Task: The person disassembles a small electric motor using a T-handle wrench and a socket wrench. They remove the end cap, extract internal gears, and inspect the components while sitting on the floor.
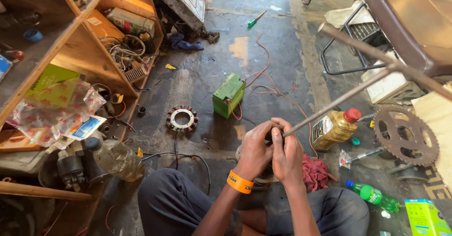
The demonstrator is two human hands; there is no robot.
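Note:
My left hand [254, 151], with an orange wristband, and my right hand [287, 153] are clasped together over a small dark part held between the fingers; the part is mostly hidden. A long thin metal rod [339, 102] runs from my fingertips up and to the right. I sit on the dark stained floor [212, 71] with my knees below the hands. A round stator ring with copper coils [181, 119] lies on the floor to the left. A green battery [229, 95] with orange wires stands just beyond it.
Wooden shelves [84, 52] with clutter fill the left. A bottle of yellow oil [335, 128], a rusty sprocket [405, 134], a red rag [314, 172], a green bottle [374, 196] and a chair [405, 24] are on the right. A green-handled screwdriver [255, 19] lies far back.

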